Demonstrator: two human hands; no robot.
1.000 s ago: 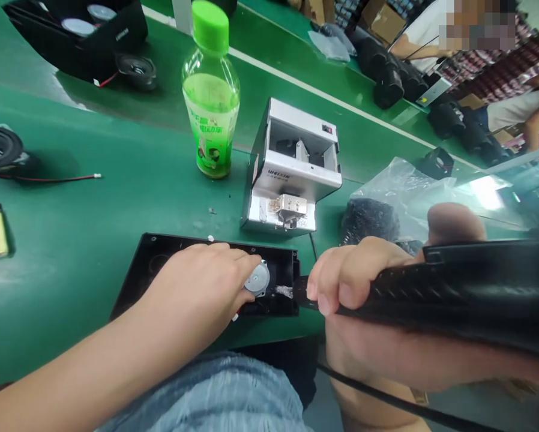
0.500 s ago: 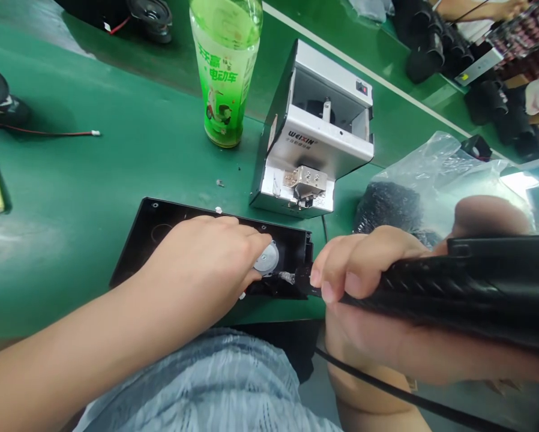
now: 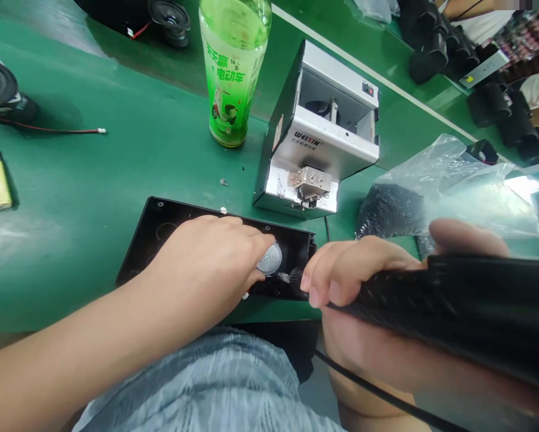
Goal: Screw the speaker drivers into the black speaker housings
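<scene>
- Fingers (image 3: 246, 231) of the left hand (image 3: 197, 264) lie together, resting on the black plastic case (image 3: 294, 255), their tips just beside a round silver disc (image 3: 269, 259).
- Fingers (image 3: 337, 270) of the right hand (image 3: 364, 339) are clamped around a black electric screwdriver (image 3: 454, 300), its metal bit (image 3: 285, 277) over the case, near the disc.
- The case lies on the green workbench (image 3: 71, 180), at the near edge.
- Farther off stands a WEIXIN screw feeder (image 3: 314, 150), with a green drink bottle (image 3: 231, 78) to its left and a clear plastic bag (image 3: 449, 180) to its right.
</scene>
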